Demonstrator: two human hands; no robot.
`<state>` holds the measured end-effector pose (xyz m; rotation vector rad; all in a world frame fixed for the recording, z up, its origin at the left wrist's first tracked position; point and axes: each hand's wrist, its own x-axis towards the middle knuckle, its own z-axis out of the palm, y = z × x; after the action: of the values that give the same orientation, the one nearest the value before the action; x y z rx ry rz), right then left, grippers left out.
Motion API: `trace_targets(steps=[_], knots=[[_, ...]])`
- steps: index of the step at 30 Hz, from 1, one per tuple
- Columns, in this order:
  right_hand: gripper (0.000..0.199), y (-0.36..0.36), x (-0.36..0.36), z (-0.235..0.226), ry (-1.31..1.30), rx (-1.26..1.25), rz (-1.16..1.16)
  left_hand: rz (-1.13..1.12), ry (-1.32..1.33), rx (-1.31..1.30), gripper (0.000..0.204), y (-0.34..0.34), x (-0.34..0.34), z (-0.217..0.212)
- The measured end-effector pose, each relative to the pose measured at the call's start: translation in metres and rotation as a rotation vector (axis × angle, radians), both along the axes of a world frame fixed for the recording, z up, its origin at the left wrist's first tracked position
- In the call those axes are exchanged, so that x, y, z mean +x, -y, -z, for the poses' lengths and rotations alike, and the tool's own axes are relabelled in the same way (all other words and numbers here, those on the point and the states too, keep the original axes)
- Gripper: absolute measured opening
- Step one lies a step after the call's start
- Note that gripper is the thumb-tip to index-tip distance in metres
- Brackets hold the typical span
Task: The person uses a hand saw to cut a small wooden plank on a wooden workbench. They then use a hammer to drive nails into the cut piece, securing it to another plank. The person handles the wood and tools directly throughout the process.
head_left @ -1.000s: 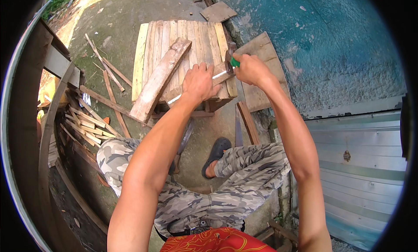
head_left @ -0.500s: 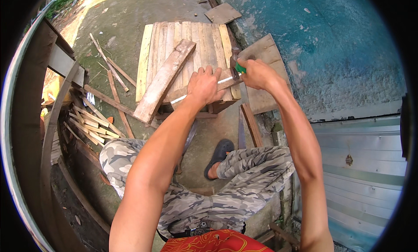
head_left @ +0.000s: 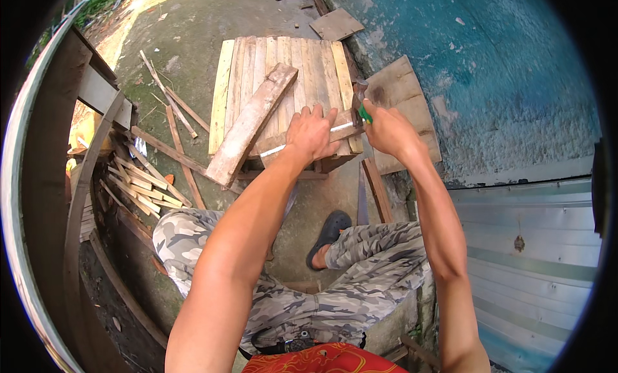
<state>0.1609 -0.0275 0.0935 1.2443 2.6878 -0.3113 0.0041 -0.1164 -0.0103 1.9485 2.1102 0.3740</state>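
Note:
My right hand is closed round the green grip of a hammer, its dark metal head at the right edge of a slatted wooden top. A wooden strip with a white edge lies across the near side of this top. My left hand bends over the strip's middle and grips it, fingers pointing away from me. Left of that hand, a thick worn plank lies diagonally over the slats and sticks out past their near edge. Any nail under the hammer is too small to make out.
Thin wood offcuts are heaped at the left, with loose sticks beyond. A flat board lies by the blue wall on the right. A saw blade and a brown batten stand near my dark clog.
My right hand has come lower and nearer to me, and the hammer's tilt has changed slightly. My left hand stays on the strip. The whole view has shifted a little.

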Motion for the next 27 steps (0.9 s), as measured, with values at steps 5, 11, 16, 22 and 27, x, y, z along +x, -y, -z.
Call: trace_targets(steps=[5,11,16,22,27], knots=[[0.058,0.015,0.012,0.011,-0.079,0.001,0.07,-0.019,0.0,0.01,0.075,0.0,0.0,0.001],[0.062,0.052,0.021,0.039,-0.249,0.179,0.158,-0.024,-0.002,0.022,0.075,0.0,0.0,0.001],[0.057,0.022,0.021,0.03,-0.251,0.147,0.103,-0.022,-0.026,0.025,0.075,0.0,-0.001,0.002],[0.046,-0.031,-0.011,-0.008,0.001,-0.218,0.157,-0.013,-0.026,0.065,0.074,0.0,-0.001,0.007],[0.033,-0.017,-0.038,-0.017,0.222,-0.155,0.089,-0.023,-0.008,0.043,0.076,0.0,-0.005,0.007]])
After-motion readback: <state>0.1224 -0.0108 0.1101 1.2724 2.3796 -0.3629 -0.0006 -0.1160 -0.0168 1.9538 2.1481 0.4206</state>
